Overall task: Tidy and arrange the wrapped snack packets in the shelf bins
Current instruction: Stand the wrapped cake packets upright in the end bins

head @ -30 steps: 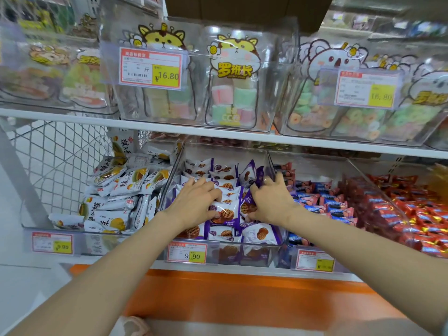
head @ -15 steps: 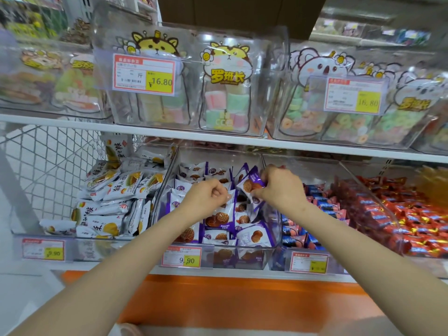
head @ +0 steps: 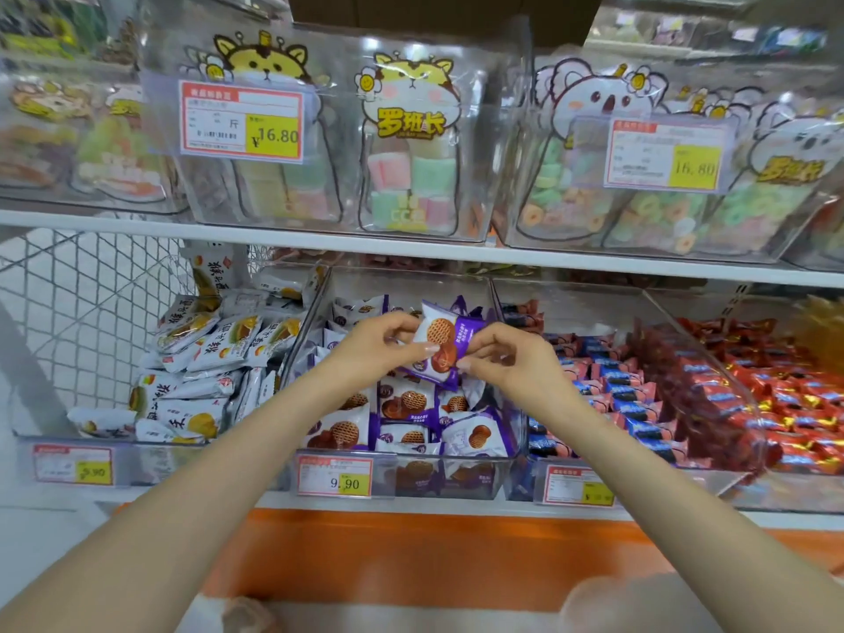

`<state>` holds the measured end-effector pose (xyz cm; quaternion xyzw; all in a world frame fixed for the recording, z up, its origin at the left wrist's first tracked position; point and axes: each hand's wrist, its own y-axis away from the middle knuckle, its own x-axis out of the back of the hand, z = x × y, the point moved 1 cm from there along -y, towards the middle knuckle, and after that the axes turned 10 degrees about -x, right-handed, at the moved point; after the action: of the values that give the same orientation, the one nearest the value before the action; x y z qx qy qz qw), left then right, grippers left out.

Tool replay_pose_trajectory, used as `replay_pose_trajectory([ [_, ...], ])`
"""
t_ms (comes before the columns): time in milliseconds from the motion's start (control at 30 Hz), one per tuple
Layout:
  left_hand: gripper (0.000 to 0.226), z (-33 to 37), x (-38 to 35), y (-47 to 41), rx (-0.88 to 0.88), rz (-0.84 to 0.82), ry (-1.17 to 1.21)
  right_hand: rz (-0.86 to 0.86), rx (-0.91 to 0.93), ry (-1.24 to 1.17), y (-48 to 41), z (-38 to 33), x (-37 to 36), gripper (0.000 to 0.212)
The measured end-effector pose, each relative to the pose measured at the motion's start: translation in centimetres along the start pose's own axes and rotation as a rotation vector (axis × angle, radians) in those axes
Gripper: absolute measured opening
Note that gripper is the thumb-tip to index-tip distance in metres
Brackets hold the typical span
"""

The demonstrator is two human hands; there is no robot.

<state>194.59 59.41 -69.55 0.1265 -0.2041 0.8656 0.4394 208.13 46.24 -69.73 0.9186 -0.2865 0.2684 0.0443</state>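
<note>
Both hands hold one purple-and-white waffle snack packet (head: pixel 442 342) lifted above the middle clear bin (head: pixel 456 468). My left hand (head: pixel 379 347) pinches its left edge and my right hand (head: pixel 507 358) pinches its lower right edge. Below them the bin holds several more purple waffle packets (head: pixel 411 406), some lying flat and some on edge. A 9.90 price tag (head: pixel 335 477) hangs on the bin's front.
The left bin holds white packets (head: pixel 205 358); the right bins hold blue-and-red packets (head: pixel 616 390) and red sweets (head: pixel 785 404). Above, a white shelf (head: pixel 411 253) carries clear bins of gummy bags (head: pixel 406 175). A wire mesh panel (head: pixel 82 303) is at the left, an orange ledge (head: pixel 411 555) below.
Both hands rose out of the purple packets in the middle bin. They now hold a single packet up between them, above the pile.
</note>
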Motion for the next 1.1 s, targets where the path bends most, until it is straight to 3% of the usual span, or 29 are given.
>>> replay_pose_trajectory([
  [133, 0.028, -0.3, 2.0, 0.6, -0.07, -0.115, -0.279, 0.049, 0.264, 0.603, -0.4, 0.5, 1.1, 0.015],
  [267, 0.03, -1.8, 1.6, 1.2, -0.088, -0.394, -0.653, -0.213, 0.301, 1.138, 0.0, 1.2, 0.9, 0.038],
  [367, 0.033, -2.1, 0.5, 1.2, -0.094, -0.508, -0.753, -0.242, 0.349, 1.354, 0.4, 1.6, 0.0, 0.042],
  [500, 0.039, -1.8, -0.1, 1.1, -0.159, -0.544, -0.914, -0.248, 0.361, 1.521, 0.2, 1.9, -1.0, 0.037],
  [667, 0.042, -1.4, -0.9, 1.4, -0.183, -0.531, -1.035, -0.237, 0.307, 1.374, 0.3, 1.6, -0.7, 0.037],
  [833, 0.037, -0.8, -0.6, 0.9, -0.157, -0.5, -1.101, -0.11, 0.275, 1.128, -0.2, 1.0, 0.9, 0.047],
  [1100, 0.038, -2.0, -2.9, 1.5, -0.35, -0.37, -1.248, 0.044, 0.071, 0.319, 0.2, -0.4, 2.4, 0.027],
])
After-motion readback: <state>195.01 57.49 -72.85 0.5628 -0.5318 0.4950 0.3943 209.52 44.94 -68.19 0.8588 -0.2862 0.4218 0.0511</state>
